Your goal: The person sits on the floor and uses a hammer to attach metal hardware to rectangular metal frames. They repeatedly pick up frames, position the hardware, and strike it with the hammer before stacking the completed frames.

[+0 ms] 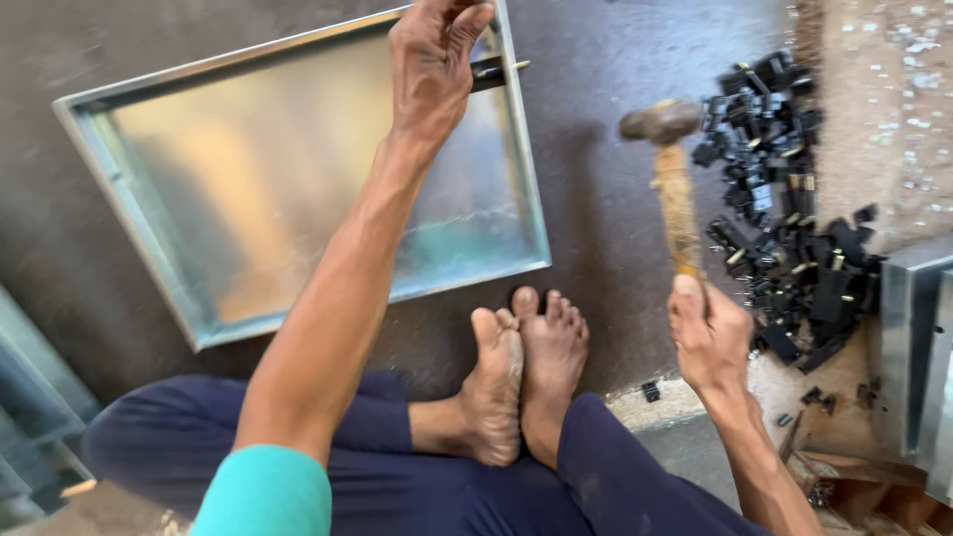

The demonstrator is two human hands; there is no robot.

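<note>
Dark blue trousers [397, 467] and a teal sleeve [263, 491] fill the bottom of the view, with two bare feet [526, 367] crossed on the dark floor [615, 248]. Beyond them lies a shallow galvanised metal tray [248, 199], tilted across the floor. At its far right rim the left hand [432, 65] presses down, fingers closed over a small black part with a brass pin [501, 69] sitting on the rim. Well apart from it, the right hand [707, 337] is clenched round the wooden handle of a hammer [675, 189], its head raised above the floor. Just right of the hammer sits a heap of black parts [794, 218], and sheet-metal pieces [918, 347] stand at the right edge
</note>
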